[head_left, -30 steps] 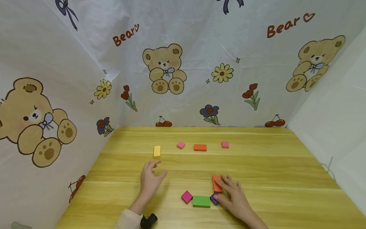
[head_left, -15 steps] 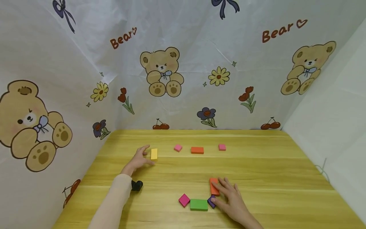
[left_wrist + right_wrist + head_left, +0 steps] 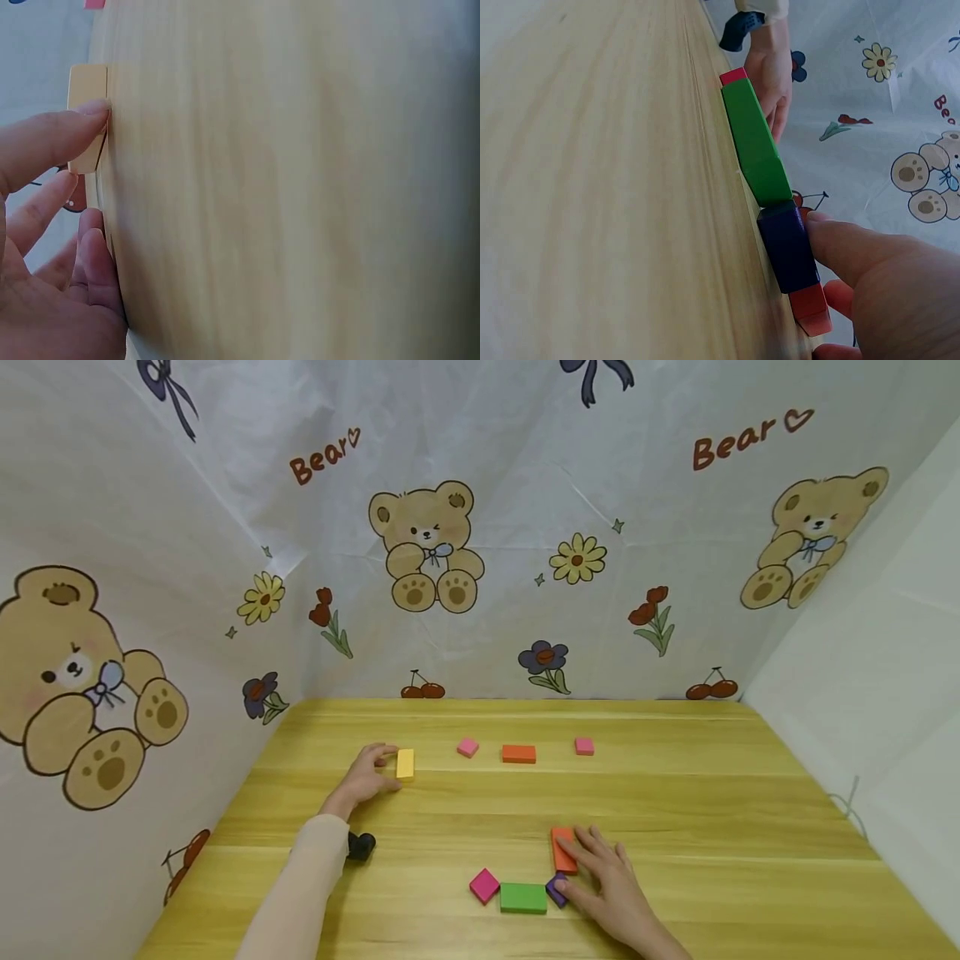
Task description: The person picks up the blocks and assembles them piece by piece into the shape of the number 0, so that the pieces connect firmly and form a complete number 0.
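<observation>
The green block (image 3: 523, 899) lies flat on the wooden table (image 3: 712, 810). Well beyond it, to its left, is the yellow block (image 3: 405, 764), with the left hand (image 3: 365, 777) right at it, thumb toward one end and a forefinger toward the other; whether they truly pinch it cannot be told.

At the green block's right end sits the purple block (image 3: 553, 892), turned cornerwise. The right hand (image 3: 613, 891) grasps nothing: its thumb touches the purple block and its fingers rest loosely on the near orange block (image 3: 564, 861), which stretches away beyond the green block's right end. The magenta block (image 3: 484, 887), also cornerwise, meets the green block's left end.

Far beyond the green block lie one pink block (image 3: 468, 747) slightly left, the far orange block (image 3: 519, 754) straight behind, and another pink block (image 3: 584, 747) to the right.
</observation>
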Demonstrator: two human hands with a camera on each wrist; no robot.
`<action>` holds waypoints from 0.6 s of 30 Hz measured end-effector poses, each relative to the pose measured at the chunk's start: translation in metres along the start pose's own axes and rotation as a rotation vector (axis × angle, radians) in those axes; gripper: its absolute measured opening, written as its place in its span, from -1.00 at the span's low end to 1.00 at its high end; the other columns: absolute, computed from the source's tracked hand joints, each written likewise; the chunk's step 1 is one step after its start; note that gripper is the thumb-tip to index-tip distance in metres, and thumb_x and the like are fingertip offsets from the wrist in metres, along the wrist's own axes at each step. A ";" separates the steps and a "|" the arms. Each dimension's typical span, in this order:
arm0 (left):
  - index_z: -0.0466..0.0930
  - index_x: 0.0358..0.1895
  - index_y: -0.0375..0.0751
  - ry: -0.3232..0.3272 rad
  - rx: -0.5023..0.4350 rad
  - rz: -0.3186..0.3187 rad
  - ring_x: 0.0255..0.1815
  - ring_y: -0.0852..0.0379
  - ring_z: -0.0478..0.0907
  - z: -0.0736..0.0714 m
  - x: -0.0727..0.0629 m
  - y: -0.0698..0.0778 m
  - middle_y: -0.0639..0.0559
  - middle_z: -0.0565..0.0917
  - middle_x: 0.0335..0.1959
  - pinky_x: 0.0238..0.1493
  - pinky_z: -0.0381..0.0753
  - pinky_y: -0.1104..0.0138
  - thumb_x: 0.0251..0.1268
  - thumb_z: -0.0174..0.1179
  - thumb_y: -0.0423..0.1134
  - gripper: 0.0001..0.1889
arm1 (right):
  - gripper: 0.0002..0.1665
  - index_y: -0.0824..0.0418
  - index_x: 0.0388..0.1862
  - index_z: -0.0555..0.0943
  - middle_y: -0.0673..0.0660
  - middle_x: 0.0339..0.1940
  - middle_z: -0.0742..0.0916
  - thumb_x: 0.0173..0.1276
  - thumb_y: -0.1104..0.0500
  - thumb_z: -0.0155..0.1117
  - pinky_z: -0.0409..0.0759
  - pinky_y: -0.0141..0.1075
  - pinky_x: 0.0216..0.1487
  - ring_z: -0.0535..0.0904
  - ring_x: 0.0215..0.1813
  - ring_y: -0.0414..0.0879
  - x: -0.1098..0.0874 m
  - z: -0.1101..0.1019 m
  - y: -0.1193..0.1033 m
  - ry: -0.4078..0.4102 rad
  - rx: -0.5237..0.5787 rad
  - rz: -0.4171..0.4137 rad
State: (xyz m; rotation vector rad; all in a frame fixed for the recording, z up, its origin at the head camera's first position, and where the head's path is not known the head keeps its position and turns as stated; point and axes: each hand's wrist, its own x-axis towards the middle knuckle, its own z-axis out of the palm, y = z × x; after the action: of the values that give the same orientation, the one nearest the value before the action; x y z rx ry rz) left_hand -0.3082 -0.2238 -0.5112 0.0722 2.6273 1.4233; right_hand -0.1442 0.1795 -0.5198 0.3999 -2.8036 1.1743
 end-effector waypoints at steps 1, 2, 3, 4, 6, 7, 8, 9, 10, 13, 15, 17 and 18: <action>0.31 0.40 -0.28 0.005 0.003 -0.001 0.38 -0.30 0.23 0.000 0.000 0.000 -0.28 0.04 0.52 0.27 0.40 -0.12 0.11 0.36 -0.44 -0.27 | -0.30 0.15 0.29 0.54 0.38 0.41 0.44 0.22 -0.11 0.39 -0.16 0.46 0.36 0.10 0.51 0.41 0.000 0.000 0.000 0.003 0.000 -0.001; 0.34 0.39 -0.28 0.009 0.007 -0.002 0.38 -0.29 0.24 0.000 0.000 0.001 -0.28 0.04 0.53 0.27 0.39 -0.11 0.11 0.37 -0.43 -0.29 | -0.30 0.15 0.29 0.55 0.38 0.40 0.44 0.22 -0.11 0.40 -0.16 0.46 0.36 0.11 0.51 0.41 0.000 0.000 0.000 0.005 -0.001 -0.002; 0.36 0.37 -0.28 0.014 0.010 -0.004 0.37 -0.28 0.25 0.000 0.000 0.001 -0.27 0.05 0.53 0.28 0.39 -0.11 0.10 0.38 -0.42 -0.30 | -0.30 0.16 0.29 0.55 0.38 0.40 0.44 0.22 -0.11 0.40 -0.15 0.46 0.36 0.11 0.51 0.41 0.000 -0.001 0.000 0.007 -0.002 -0.004; 0.38 0.35 -0.29 0.019 0.018 -0.003 0.36 -0.29 0.26 0.001 -0.001 0.002 -0.28 0.06 0.52 0.28 0.39 -0.11 0.09 0.39 -0.41 -0.31 | -0.30 0.16 0.29 0.55 0.39 0.40 0.45 0.22 -0.10 0.40 -0.15 0.46 0.35 0.11 0.50 0.41 -0.001 -0.001 0.000 0.009 -0.003 -0.006; 0.41 0.33 -0.28 0.037 0.031 -0.002 0.33 -0.26 0.31 0.002 -0.002 0.002 -0.27 0.13 0.49 0.26 0.42 -0.08 0.06 0.42 -0.39 -0.32 | -0.30 0.17 0.29 0.55 0.39 0.40 0.45 0.21 -0.09 0.41 -0.15 0.46 0.35 0.12 0.50 0.42 -0.001 -0.001 -0.001 0.009 -0.001 -0.007; 0.43 0.32 -0.27 0.050 0.033 -0.006 0.30 -0.24 0.34 0.002 -0.002 0.003 -0.26 0.18 0.46 0.24 0.44 -0.06 0.04 0.44 -0.38 -0.32 | -0.30 0.16 0.29 0.55 0.39 0.40 0.45 0.21 -0.09 0.41 -0.15 0.47 0.35 0.12 0.50 0.42 -0.001 -0.001 -0.001 0.009 -0.001 -0.007; 0.44 0.31 -0.27 0.064 0.029 -0.011 0.25 -0.22 0.39 0.003 -0.003 0.003 -0.26 0.26 0.41 0.20 0.48 -0.02 0.03 0.44 -0.39 -0.32 | -0.30 0.16 0.29 0.55 0.40 0.40 0.45 0.21 -0.09 0.41 -0.15 0.47 0.35 0.11 0.50 0.42 -0.001 -0.001 -0.001 0.009 0.000 -0.007; 0.44 0.30 -0.27 0.080 0.021 -0.015 0.19 -0.18 0.44 0.004 -0.003 0.003 -0.26 0.35 0.34 0.15 0.52 0.02 0.01 0.45 -0.40 -0.31 | -0.30 0.16 0.29 0.55 0.40 0.40 0.45 0.21 -0.09 0.41 -0.16 0.47 0.35 0.11 0.50 0.42 -0.001 -0.001 -0.001 0.008 0.001 -0.005; 0.44 0.30 -0.29 0.094 0.017 -0.016 0.11 -0.16 0.49 0.005 -0.004 0.004 -0.28 0.43 0.25 0.08 0.56 0.07 0.00 0.45 -0.41 -0.31 | -0.30 0.16 0.29 0.55 0.40 0.40 0.45 0.21 -0.09 0.41 -0.16 0.46 0.35 0.11 0.50 0.42 -0.001 -0.001 -0.001 0.008 0.001 -0.003; 0.43 0.29 -0.30 0.135 -0.042 -0.038 -0.07 -0.03 0.58 0.008 -0.005 0.005 -0.22 0.57 0.06 -0.08 0.61 0.22 -0.02 0.45 -0.44 -0.30 | -0.30 0.15 0.29 0.55 0.39 0.40 0.44 0.21 -0.10 0.41 -0.16 0.46 0.36 0.10 0.51 0.41 0.000 -0.002 -0.001 0.003 0.005 0.004; 0.43 0.28 -0.32 0.144 -0.074 -0.035 -0.13 0.00 0.62 0.011 -0.006 0.007 -0.23 0.60 0.02 -0.13 0.63 0.27 -0.02 0.45 -0.46 -0.31 | -0.30 0.15 0.29 0.55 0.39 0.40 0.44 0.21 -0.10 0.41 -0.17 0.46 0.36 0.10 0.51 0.41 0.000 -0.002 -0.001 0.000 0.009 0.007; 0.43 0.28 -0.33 0.142 -0.099 -0.030 -0.12 0.03 0.62 0.014 -0.007 0.009 -0.21 0.59 0.05 -0.12 0.64 0.29 -0.02 0.45 -0.47 -0.31 | -0.29 0.14 0.29 0.54 0.39 0.40 0.44 0.21 -0.11 0.41 -0.17 0.45 0.36 0.10 0.51 0.41 0.000 -0.001 -0.001 -0.002 0.013 0.008; 0.43 0.27 -0.34 0.136 -0.114 -0.027 -0.11 0.02 0.62 0.016 -0.008 0.010 -0.22 0.58 0.05 -0.11 0.64 0.28 -0.02 0.44 -0.48 -0.31 | -0.29 0.14 0.30 0.54 0.39 0.40 0.44 0.21 -0.11 0.41 -0.17 0.45 0.36 0.09 0.51 0.41 0.000 -0.001 -0.001 -0.002 0.015 0.008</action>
State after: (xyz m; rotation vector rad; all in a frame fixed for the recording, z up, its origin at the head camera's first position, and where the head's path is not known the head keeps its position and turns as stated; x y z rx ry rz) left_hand -0.2978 -0.2062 -0.5108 -0.0761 2.6338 1.6196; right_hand -0.1440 0.1799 -0.5183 0.3911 -2.8027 1.1972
